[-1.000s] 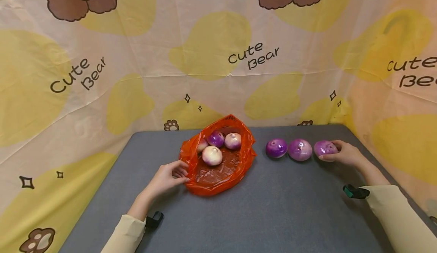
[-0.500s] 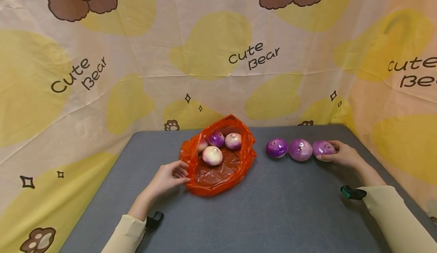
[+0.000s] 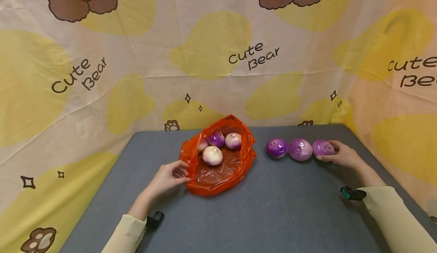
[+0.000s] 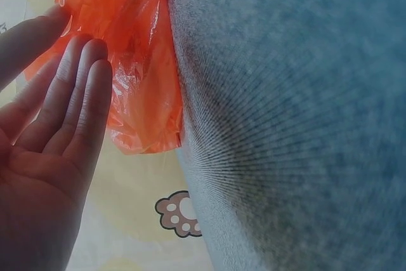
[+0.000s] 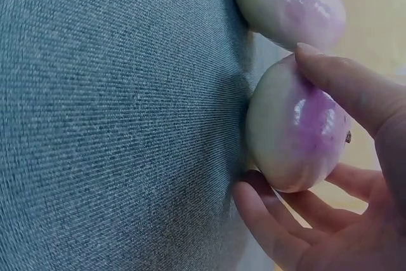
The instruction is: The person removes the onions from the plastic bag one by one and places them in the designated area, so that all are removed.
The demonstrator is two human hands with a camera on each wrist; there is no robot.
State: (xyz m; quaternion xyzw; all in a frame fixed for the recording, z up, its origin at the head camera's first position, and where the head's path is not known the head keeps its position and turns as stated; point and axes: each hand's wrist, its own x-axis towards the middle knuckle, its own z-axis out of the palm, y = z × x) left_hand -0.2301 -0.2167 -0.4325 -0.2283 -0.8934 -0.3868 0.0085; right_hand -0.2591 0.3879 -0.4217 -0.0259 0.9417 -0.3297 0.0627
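My right hand [image 3: 345, 154] holds a purple onion [image 3: 323, 149], the rightmost of three in a row on the grey table. In the right wrist view the thumb lies over the onion [image 5: 304, 131] and the fingers curl under its other side. Beside it are the middle onion [image 3: 300, 150] and a darker onion [image 3: 277, 148]. An orange-red plastic bag [image 3: 218, 187] lies with its mouth spread, several purple-and-white onions inside, including a pale onion [image 3: 212, 156] in front. My left hand [image 3: 168, 176] touches the bag's left side, fingers fairly straight in the left wrist view.
The grey table [image 3: 266, 215] ends at a printed cloth backdrop [image 3: 211, 48] behind and at both sides. Dark bands circle both wrists, the left band [image 3: 155, 220] and the right band [image 3: 353, 193].
Over the first half second my right hand shifted the rightmost onion slightly left, up to the middle one. Since then it stays still. My left hand and the bag have not moved.
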